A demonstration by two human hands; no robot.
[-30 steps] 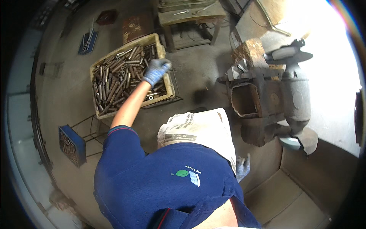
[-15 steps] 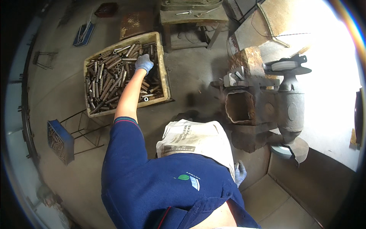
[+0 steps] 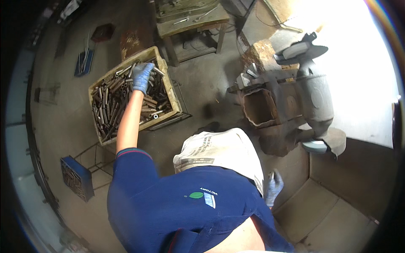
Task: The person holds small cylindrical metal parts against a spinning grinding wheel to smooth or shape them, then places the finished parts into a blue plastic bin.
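My left hand (image 3: 142,78), in a blue-grey knit glove, is over a pale yellow plastic bin (image 3: 169,89) heaped with short metal tubes (image 3: 110,99). Its fingers are closed, and the end of a shiny metal tube (image 3: 158,71) juts out on their right side. Down by my right hip, beside the white apron (image 3: 223,147), hangs my right hand (image 3: 274,188) in a similar glove. Its fingers are curled, with a small greyish bit showing at the fingertips that I cannot make out.
To the right stands a pedestal bench grinder (image 3: 314,95) with two wheels and a rusty open box (image 3: 259,109) beside it. A workbench (image 3: 192,25) with wrenches is at the back. At the left, a blue tray of small parts (image 3: 78,178) rests on a metal frame.
My left hand has lifted off the heap with a tube in its fingers. My right hand shows more fully beside the apron. The whole view has turned a little.
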